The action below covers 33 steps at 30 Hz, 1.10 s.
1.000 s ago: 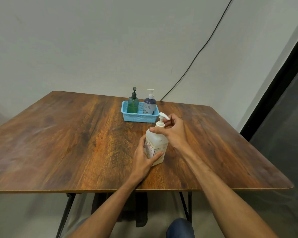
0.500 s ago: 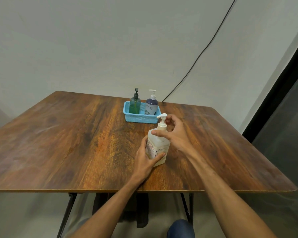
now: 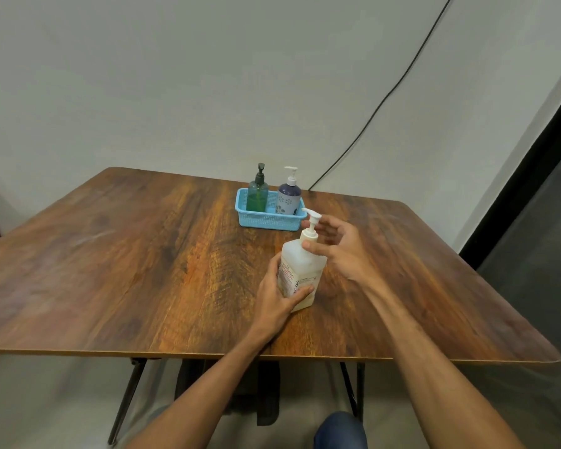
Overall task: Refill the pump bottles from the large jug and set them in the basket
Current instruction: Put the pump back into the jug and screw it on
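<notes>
Fingers (image 3: 300,291) of the left hand (image 3: 272,299): curled round the lower body of the white bottle (image 3: 302,267), thumb across the label, holding it upright on the desk (image 3: 143,254); fingers (image 3: 334,226) of the right hand (image 3: 344,247): spread and loose, closed on nothing, blurred, cupped behind the pump (image 3: 311,217) from 3 o'clock, thumb tip touching the bottle's shoulder under the collar; long axis of the bottle vertical, spout pointing to about 10 o'clock; basket (image 3: 266,222) just beyond at 12 o'clock, near but apart, holding a green bottle (image 3: 257,196) at its 9 o'clock end and a purple bottle (image 3: 288,199) at its 3 o'clock end; no jug in view. Probably the last bottle to go in; calls for a lift straight up, then a short carry toward 12 o'clock; left hand better placed, with the body in its grip.
</notes>
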Motion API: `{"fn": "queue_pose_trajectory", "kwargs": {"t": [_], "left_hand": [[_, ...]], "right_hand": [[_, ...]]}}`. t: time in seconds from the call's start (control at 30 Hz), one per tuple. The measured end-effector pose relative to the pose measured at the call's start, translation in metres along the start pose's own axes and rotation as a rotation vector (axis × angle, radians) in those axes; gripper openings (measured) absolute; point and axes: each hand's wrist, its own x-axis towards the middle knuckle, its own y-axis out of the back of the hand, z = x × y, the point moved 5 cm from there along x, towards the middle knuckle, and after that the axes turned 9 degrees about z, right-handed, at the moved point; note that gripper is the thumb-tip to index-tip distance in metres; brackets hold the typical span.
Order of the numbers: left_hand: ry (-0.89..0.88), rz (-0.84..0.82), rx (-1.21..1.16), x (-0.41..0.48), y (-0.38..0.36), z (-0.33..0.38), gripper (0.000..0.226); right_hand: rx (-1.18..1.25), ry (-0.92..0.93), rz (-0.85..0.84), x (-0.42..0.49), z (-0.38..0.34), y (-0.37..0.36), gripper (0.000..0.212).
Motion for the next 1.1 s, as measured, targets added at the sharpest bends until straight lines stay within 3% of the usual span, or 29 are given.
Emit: {"fn": "queue_pose_trajectory", "kwargs": {"t": [0.1,0.2,0.33,0.43,0.63,0.87,1.0,1.1], "left_hand": [[-0.008,-0.006,0.004,0.000,-0.001,0.000,0.080],[-0.011,-0.005,0.000,0.000,-0.001,0.002,0.080],[-0.011,-0.004,-0.005,0.000,0.000,0.002,0.082],[-0.002,-0.005,0.004,0.000,-0.001,0.001,0.081],[-0.003,-0.014,-0.028,0.000,-0.001,0.002,0.080],[-0.009,0.001,-0.001,0.001,-0.001,0.000,0.083],[-0.009,-0.002,-0.003,0.001,-0.001,0.000,0.083],[-0.004,0.005,-0.007,0.000,0.000,0.002,0.083]], "right_hand": [[0.012,0.012,0.080,-0.003,0.000,0.002,0.034],[-0.014,0.056,0.151,-0.004,0.001,-0.004,0.043],[0.023,0.008,0.075,-0.002,0.000,-0.004,0.056],[0.028,-0.033,0.022,-0.002,0.001,-0.003,0.045],[0.017,0.040,0.232,-0.009,-0.001,-0.013,0.043],[0.021,-0.061,0.010,-0.002,0.004,-0.004,0.047],[0.006,-0.004,0.103,-0.004,0.001,-0.002,0.039],[-0.050,0.073,0.158,-0.005,-0.001,-0.010,0.044]]}}
